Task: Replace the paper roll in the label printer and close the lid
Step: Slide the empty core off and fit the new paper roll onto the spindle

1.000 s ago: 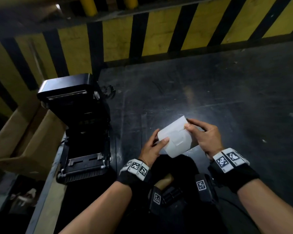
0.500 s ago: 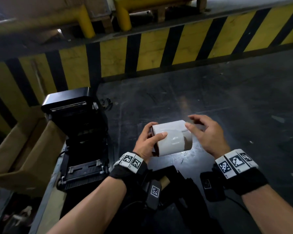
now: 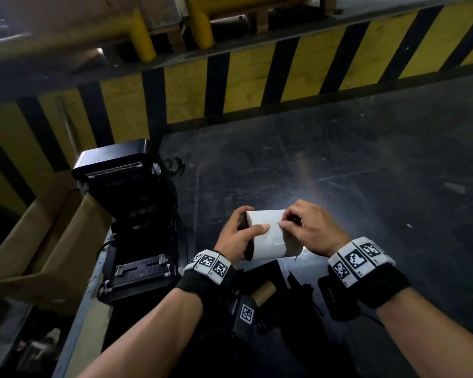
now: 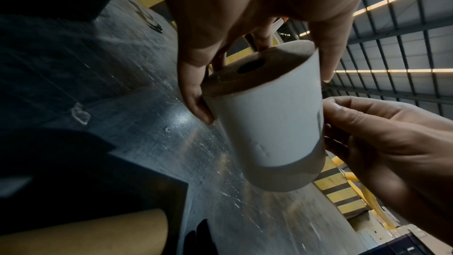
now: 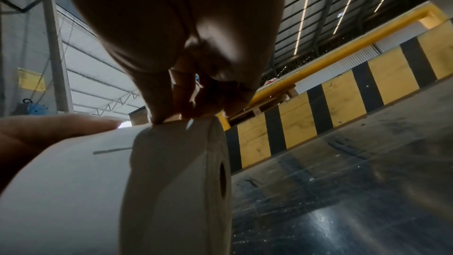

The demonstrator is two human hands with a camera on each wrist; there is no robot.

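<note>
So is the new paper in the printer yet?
Not yet. Done: the printer lid is open, and a bare cardboard core lies near the wrists. In hand: the left hand holds the new roll while the right hand picks at its loose edge. Left: drop the roll in, close the lid.

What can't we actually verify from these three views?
- Printer roll bay: head view only; too dark to tell whether it is empty.
- Loose end of the paper roll: the right hand fingertips cover it in head and right wrist views; lifted or not, unclear.
- Brown cardboard tube: partly hidden behind the left hand wrist gear; cut off in left wrist view.
- Cardboard box contents: out of sight.
</note>
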